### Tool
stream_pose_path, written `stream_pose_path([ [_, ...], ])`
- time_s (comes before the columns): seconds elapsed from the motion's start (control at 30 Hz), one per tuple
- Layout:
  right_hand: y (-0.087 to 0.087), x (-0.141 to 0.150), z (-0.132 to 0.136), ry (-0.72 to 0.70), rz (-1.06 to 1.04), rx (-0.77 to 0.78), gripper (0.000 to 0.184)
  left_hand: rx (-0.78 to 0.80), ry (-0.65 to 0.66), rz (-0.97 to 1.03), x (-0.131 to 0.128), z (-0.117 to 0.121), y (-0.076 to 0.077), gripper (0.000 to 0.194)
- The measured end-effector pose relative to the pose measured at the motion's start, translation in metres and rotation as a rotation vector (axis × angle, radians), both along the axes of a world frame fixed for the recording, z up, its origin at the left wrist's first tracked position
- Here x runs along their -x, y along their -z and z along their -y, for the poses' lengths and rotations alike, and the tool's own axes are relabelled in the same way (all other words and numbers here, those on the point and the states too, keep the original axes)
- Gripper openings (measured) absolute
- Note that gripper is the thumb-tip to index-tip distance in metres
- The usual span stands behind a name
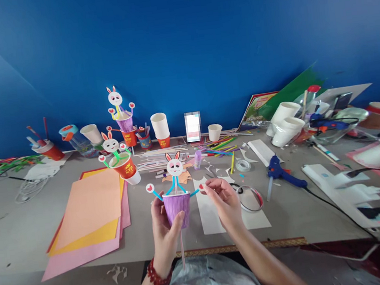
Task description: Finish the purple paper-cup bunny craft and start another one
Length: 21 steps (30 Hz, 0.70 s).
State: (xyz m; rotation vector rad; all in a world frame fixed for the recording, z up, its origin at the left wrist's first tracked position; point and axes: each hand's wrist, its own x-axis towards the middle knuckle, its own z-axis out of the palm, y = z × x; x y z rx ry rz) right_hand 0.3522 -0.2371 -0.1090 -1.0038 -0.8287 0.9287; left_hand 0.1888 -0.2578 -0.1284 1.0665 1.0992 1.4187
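Broadly, blue wall (178,47): the whole background is filled by it, behind the gear.
Worktop (12,247): craft supplies are spread over it, and its near edge is met by the wearer's lap.
Coloured paper (90,210): stacked flat to the left, well apart from the hands.
White sheet (221,224): laid flat, partly hidden by the right hand.
Glue gun (284,175): rested to the right, its nozzle turned towards the near edge; sleeves and wrists are best kept clear of it.
Left hand (165,238): wrapped round the purple cup, thumb on the front, fingers mostly hidden behind. A firm hold without squeezing is advised, as thin paper could be dented.
Right hand (226,200): raised beside the cup; the right paw disc seems to be pinched between thumb and fingertips.
Purple cup (176,204): held upright above the near edge, between the hands. It should be steadied so that only the paw is moved.
Rabbit head (174,167): carried above the rim, facing the wearer; it is best left untouched.
Straw (182,252): passed down below the cup, gripped by neither hand.
Blue strip (194,193): joined to the right paw disc; it should be eased gently, lest it be creased.
Right paw disc (201,187): best handled by its edge, its red mark facing the wearer.
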Motion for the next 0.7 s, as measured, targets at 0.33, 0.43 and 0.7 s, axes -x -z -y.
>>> stream_pose_path([
  [0.33, 0.0079, -0.0001, -0.0011, 0.045, 0.047, -0.045, 0.019, 0.024, 0.003, -0.008, -0.0010, 0.0025, -0.0004, 0.060],
  [0.43, 0.0092, -0.0003, 0.0003, 0.047, 0.074, -0.042, 0.016, 0.030, 0.007, -0.008, -0.0013, 0.0025, -0.0003, 0.060],
  [0.7, 0.0095, -0.0002, 0.0060, -0.040, 0.110, -0.001, 0.015, 0.030, -0.009, -0.002, -0.0018, 0.0021, -0.0015, 0.059],
])
